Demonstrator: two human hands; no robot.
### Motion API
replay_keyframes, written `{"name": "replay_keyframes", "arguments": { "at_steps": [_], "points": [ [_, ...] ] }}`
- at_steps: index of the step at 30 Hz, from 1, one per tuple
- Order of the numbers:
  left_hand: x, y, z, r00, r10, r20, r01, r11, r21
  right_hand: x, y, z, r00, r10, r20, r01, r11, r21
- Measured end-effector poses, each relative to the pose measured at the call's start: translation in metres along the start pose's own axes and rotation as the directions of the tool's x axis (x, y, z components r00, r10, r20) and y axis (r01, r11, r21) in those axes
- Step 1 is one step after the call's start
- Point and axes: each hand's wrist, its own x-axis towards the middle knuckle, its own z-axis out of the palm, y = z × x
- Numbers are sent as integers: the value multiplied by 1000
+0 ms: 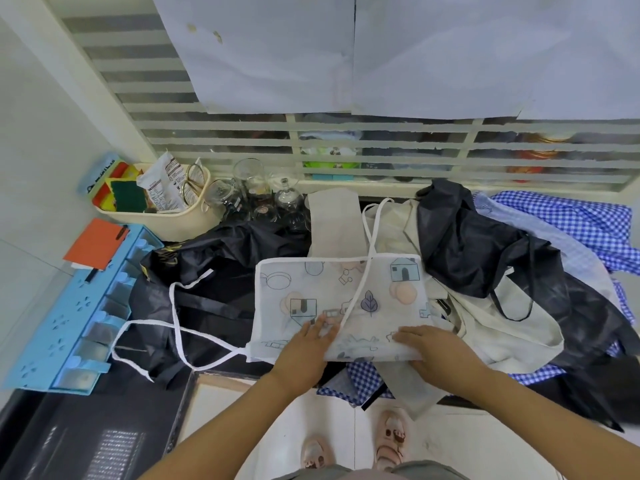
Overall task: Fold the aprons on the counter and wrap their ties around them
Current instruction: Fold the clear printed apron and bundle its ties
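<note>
A white printed apron [332, 292] with house and leaf drawings lies folded into a rectangle in the middle of the counter. My left hand [308, 344] presses flat on its near left part. My right hand [426, 344] lies flat on its near right edge. White ties [176, 317] trail off its left corner over a black apron [214, 289]. Another white tie [367, 258] crosses the folded apron diagonally. A beige apron [485, 323], a second black apron [478, 244] and a blue checked apron [568, 216] are heaped to the right.
Several upturned glasses [256, 192] and a cream basket [173, 216] of sponges and packets stand at the back left. A blue plastic organiser [62, 323] with an orange notebook [93, 244] lies at the left. The counter's front edge [221, 374] is just below my wrists.
</note>
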Motion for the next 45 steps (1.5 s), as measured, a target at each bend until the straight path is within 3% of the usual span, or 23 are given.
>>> {"name": "replay_keyframes", "arguments": {
  "at_steps": [2, 7, 13, 17, 19, 23, 26, 30, 34, 37, 40, 43, 45],
  "points": [
    [-2, -4, -12, 998, 53, 24, -52, 998, -43, 3, 11, -4, 993, 42, 114, -62, 983, 176],
    [-3, -18, -25, 996, 86, 31, -80, 986, -147, 7, 26, -25, 979, 192, 68, -198, 819, 538],
    [7, -20, -49, 970, 159, 184, -100, 951, -292, 17, 36, -19, 969, 237, 73, -236, 793, 562],
    [11, -22, -58, 946, 143, 291, -90, 978, -190, 27, 44, -14, 980, 167, 104, -195, 882, 428],
    [10, -29, -52, 946, 129, 298, -84, 983, -161, 30, 48, -9, 977, 170, 126, -208, 881, 426],
    [6, -39, -67, 963, 29, 266, 44, 964, -262, 42, 52, -11, 956, 238, 174, -292, 845, 448],
    [15, -55, -102, 952, -37, 302, 119, 959, -258, 54, 58, -16, 941, 272, 199, -337, 755, 563],
    [29, -80, -137, 940, -66, 335, 201, 900, -386, 69, 68, -24, 885, 350, 307, -452, 487, 748],
    [41, -95, -153, 944, -79, 321, 270, 743, -612, 86, 78, -28, 877, 355, 323, -460, 429, 778],
    [48, -107, -150, 952, -104, 289, 304, 458, -836, 94, 86, -30, 887, 314, 337, -445, 396, 803],
    [46, -120, -141, 944, -82, 318, 328, 189, -925, 94, 92, -33, 883, 287, 370, -459, 371, 808],
    [39, -131, -128, 912, 95, 399, 386, 129, -913, 93, 94, -36, 878, 300, 372, -464, 344, 817],
    [33, -139, -118, 890, 136, 434, 420, 121, -899, 94, 93, -36, 875, 316, 367, -465, 342, 816]
  ]
}}
